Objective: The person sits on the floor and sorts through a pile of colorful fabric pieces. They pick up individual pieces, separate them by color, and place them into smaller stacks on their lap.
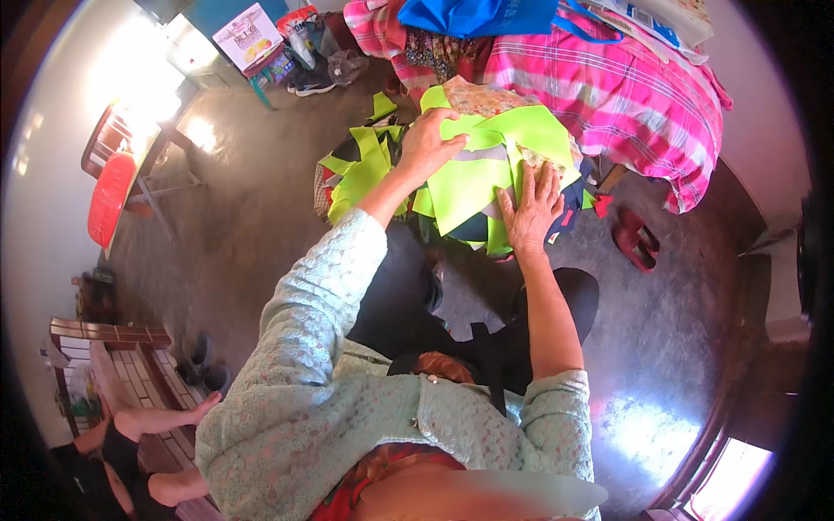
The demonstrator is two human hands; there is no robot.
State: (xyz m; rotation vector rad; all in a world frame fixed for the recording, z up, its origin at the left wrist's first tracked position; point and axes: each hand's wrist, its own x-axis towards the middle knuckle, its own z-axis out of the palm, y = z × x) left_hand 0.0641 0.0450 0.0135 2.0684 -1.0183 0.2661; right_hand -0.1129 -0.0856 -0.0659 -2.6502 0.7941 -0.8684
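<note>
A heap of neon-yellow cloth pieces (465,187) lies in front of my knees, with grey strips and dark and patterned fabric among them. My left hand (430,146) is at the heap's upper left, its thumb and forefinger curved around a fold of yellow cloth. On the right side, my right hand (532,208) rests with its fingers spread over the yellow cloth and a floral patch (540,162). Another floral fabric piece (486,97) shows at the far edge of the heap. What lies beneath the heap is hidden.
Beyond the heap, a pink plaid cloth (599,91) covers something bulky, with a blue bag (478,16) on top. Dark red shoes (636,241) lie to the right. A red stool (113,200) stands left. At lower left, another person's legs (165,423) rest on a bench.
</note>
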